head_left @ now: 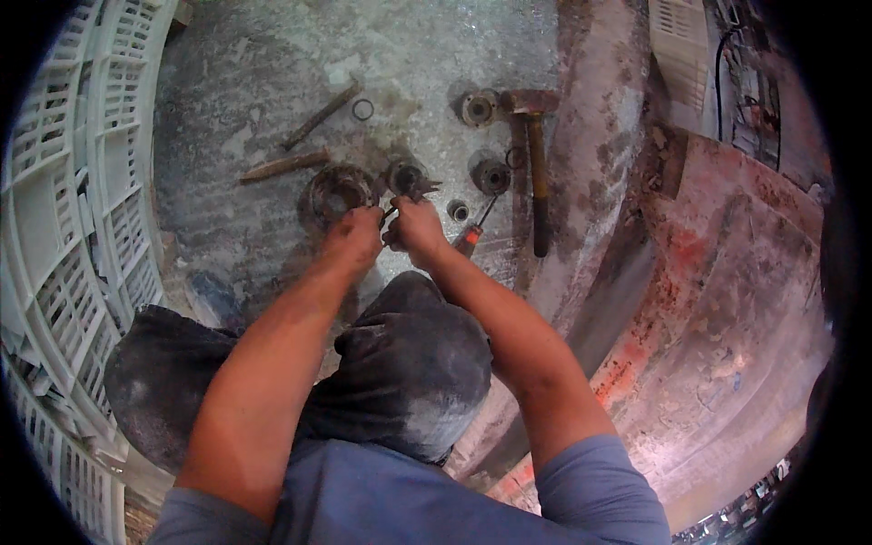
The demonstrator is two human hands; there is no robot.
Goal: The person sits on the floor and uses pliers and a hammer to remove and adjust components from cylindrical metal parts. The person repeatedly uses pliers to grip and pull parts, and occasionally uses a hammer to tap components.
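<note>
My right hand [416, 227] is closed around a dark metal tool that looks like pliers [425, 188], its pronged end pointing away over a small round metal part [404, 173]. Close beside it, my left hand [359, 234] has its fingers pinched together, and what they hold is hidden. Just beyond the left hand lies a large dirty metal ring-shaped part [341, 193]. To the right of my hands are a small metal ring [458, 211], a screwdriver [472, 232] with a red and black handle, and a dark round flanged part [491, 176].
A hammer [537, 173] lies at the right, near another round flanged part [479, 108]. Farther off are a thin ring [363, 110], a dark bar [321, 115] and a rusty bar [285, 165]. Pale plastic crates [118, 154] line the left; a rusty curved metal sheet [699, 345] stands right.
</note>
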